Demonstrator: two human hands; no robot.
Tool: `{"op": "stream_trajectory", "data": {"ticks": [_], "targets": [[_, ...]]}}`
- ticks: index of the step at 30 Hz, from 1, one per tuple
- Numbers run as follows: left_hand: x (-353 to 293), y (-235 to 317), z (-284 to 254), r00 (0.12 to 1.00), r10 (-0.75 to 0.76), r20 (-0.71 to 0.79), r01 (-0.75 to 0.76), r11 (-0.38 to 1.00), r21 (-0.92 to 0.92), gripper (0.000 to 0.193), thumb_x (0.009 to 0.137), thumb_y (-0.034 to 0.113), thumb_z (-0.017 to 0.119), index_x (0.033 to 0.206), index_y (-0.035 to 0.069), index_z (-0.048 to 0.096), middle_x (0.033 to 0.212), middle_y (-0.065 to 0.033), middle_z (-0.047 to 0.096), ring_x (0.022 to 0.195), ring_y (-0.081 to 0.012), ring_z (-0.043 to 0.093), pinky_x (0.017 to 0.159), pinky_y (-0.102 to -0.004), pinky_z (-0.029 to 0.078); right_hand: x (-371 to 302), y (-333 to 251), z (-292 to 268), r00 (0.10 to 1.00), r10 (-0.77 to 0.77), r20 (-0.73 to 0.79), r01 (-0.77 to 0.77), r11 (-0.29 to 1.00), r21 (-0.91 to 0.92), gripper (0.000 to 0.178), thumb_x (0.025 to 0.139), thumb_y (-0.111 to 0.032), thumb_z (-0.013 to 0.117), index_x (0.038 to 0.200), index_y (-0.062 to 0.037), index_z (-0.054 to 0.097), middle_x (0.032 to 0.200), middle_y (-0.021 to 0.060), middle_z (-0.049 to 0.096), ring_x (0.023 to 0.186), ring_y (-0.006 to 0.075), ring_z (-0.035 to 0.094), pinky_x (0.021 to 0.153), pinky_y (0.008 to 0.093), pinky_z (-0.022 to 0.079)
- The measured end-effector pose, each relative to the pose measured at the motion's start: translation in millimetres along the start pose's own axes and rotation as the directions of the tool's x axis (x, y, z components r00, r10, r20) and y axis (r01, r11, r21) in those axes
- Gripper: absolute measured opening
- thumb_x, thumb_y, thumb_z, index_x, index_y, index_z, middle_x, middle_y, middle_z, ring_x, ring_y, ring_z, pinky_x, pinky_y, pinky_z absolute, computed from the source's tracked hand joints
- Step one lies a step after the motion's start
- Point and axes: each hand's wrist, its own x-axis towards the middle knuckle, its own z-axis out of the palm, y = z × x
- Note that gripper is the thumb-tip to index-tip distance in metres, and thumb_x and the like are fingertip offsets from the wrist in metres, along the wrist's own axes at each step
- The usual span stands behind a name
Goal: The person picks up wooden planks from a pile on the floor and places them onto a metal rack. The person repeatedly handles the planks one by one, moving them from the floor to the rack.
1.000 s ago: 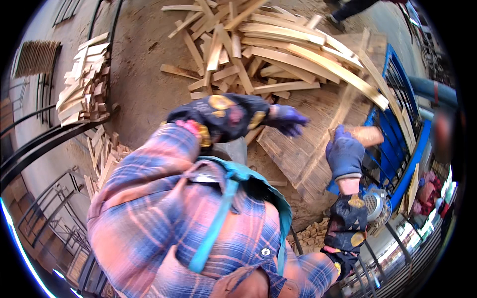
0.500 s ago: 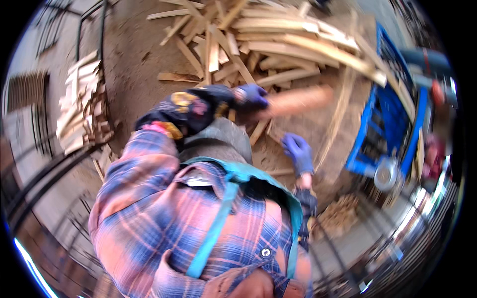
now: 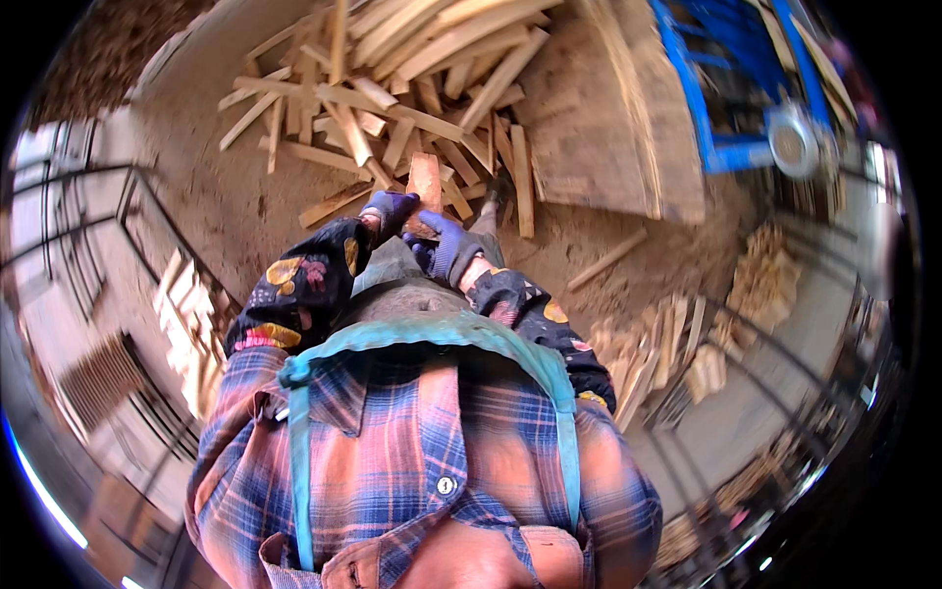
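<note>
Both my gloved hands have come together: left hand [image 3: 389, 209] and right hand [image 3: 446, 245] each grip the short wood block [image 3: 424, 187], now held before my waist above the scrap pile [image 3: 392, 88], ready for placing.

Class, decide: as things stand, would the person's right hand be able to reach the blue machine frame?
Probably not. The right hand grips a short plank together with the left hand, close to the body; the blue frame stands well off, beyond a broad wooden slab.
</note>
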Motion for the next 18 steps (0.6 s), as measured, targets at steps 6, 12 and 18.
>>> {"op": "stream_trajectory", "data": {"ticks": [6,12,18], "targets": [[11.6,76.9,15.5,0.899,0.074,0.431,0.365,0.415,-0.833,0.023,0.090,0.019,0.056,0.108,0.004,0.059,0.094,-0.0078,0.065,0.077,-0.0167,0.062,0.069,-0.0294,0.052,-58.7,-5.6,-81.5,0.943,-0.320,-0.092,0.283,0.623,0.729,0.031,0.084,-0.022,0.065,0.098,0.0051,0.059,0.086,0.0152,0.064,0.068,0.0198,0.064,0.061,0.0252,0.057],[4.2,74.5,29.1,0.853,-0.030,0.522,0.343,0.786,-0.515,0.021,0.090,0.017,0.054,0.108,0.007,0.061,0.100,-0.0067,0.066,0.081,-0.0155,0.064,0.068,-0.0277,0.052,-160.2,30.5,-178.9,0.413,-0.731,-0.543,0.775,-0.032,0.631,0.024,0.085,-0.017,0.064,0.099,0.0029,0.059,0.097,0.0164,0.063,0.088,0.0214,0.062,0.074,0.0256,0.057],[35.6,-6.5,38.6,0.842,0.206,0.499,-0.010,0.930,-0.368,0.010,0.086,0.015,0.057,0.082,0.010,0.064,0.077,-0.0042,0.066,0.060,-0.0194,0.061,0.050,-0.0321,0.047,-250.4,35.5,-362.5,0.162,-0.828,-0.537,0.706,-0.283,0.649,0.027,0.089,-0.026,0.057,0.103,-0.0038,0.062,0.093,0.0061,0.065,0.092,0.0179,0.060,0.084,0.0269,0.050]]}}
